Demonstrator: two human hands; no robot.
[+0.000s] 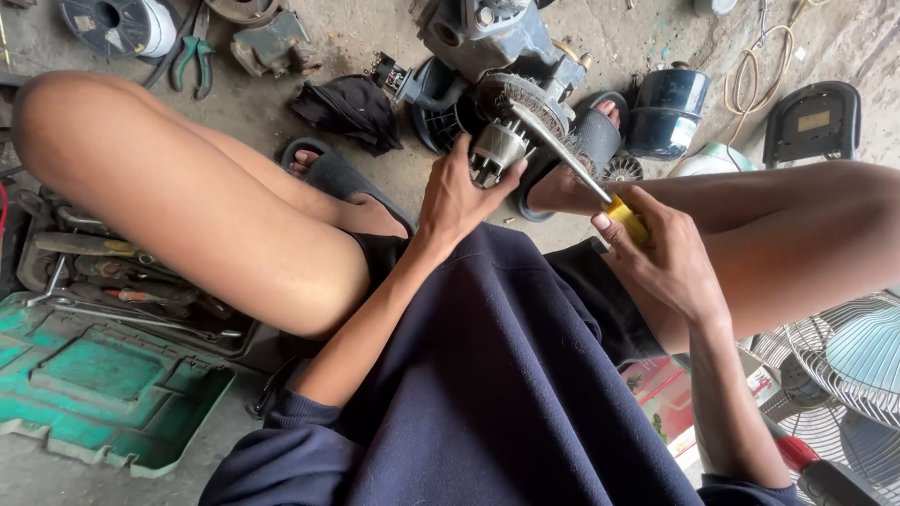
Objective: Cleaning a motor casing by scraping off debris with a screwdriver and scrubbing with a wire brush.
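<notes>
Navy sweater (487,394) hides lap; right hand (670,262) covers yellow screwdriver handle (626,217), tip unclear

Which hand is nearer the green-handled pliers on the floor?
Left. The left hand grips the motor rotor, right of the green-handled pliers; the right hand, holding the yellow-handled screwdriver, is farther right.

repair wkshop, motor parts (667,111), toolbox (103,375), pliers (194,58)
</notes>
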